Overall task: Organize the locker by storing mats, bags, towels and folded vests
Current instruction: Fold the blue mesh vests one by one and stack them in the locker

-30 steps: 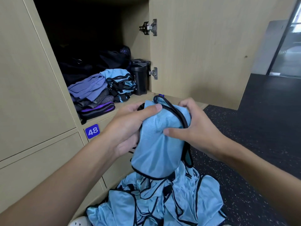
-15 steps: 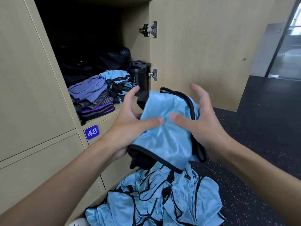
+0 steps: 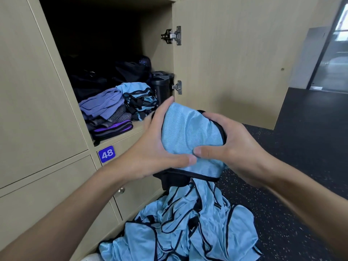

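— Both hands clamp our vest (image 3: pixel 188 132): the left hand (image 3: pixel 156 146) curls round its left side, thumb pressed across the lower front, and the right hand (image 3: pixel 231 146) curls over its black-trimmed right edge, thumb tip right beside the left one.
— Where does the vest sit in our grip?
— Squarely between our palms, folded into a bundle, its lower hem hanging just under our thumbs.
— And around the grip?
— Straight below it we see a loose pile (image 3: pixel 188 223) of blue vests on the floor (image 3: pixel 301 157). Up and left of it is the open locker (image 3: pixel 156 53). A folded stack (image 3: pixel 139 98) of vests lies just beyond our left fingertips, with purple cloths (image 3: pixel 105 104) left of the stack, a black bottle (image 3: pixel 162 87) right of it and dark bags (image 3: pixel 98 80) behind. The door (image 3: pixel 235 63) stands open beyond our right hand.
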Tool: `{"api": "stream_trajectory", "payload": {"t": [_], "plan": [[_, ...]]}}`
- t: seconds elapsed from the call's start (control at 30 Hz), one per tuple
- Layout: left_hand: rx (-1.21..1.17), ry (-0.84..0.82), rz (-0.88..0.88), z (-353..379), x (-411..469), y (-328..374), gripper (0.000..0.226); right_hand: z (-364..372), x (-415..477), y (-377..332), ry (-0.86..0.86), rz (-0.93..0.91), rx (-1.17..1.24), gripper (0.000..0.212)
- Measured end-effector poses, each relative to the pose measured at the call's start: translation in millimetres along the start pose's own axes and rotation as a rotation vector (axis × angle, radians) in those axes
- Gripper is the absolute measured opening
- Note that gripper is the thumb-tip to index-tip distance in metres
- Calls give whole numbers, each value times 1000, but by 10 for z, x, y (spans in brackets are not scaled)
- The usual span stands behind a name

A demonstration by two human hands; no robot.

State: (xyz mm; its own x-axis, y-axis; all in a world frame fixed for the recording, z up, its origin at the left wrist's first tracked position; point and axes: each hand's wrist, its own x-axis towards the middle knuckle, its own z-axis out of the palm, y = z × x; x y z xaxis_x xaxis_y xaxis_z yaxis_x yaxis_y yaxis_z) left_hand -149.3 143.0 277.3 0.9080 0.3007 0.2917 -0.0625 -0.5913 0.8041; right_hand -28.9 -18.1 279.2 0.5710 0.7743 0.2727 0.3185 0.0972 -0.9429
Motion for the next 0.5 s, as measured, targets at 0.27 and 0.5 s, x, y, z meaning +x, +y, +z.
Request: {"api": "stream_trajectory", "payload": {"t": [0.27, 0.5], "plan": [[422, 10, 196, -135, -42, 49, 98, 18, -14, -50, -97, 42, 86, 66], [231, 8, 84, 1, -99, 31, 54, -7, -83, 42, -38, 79, 198, 72]]}}
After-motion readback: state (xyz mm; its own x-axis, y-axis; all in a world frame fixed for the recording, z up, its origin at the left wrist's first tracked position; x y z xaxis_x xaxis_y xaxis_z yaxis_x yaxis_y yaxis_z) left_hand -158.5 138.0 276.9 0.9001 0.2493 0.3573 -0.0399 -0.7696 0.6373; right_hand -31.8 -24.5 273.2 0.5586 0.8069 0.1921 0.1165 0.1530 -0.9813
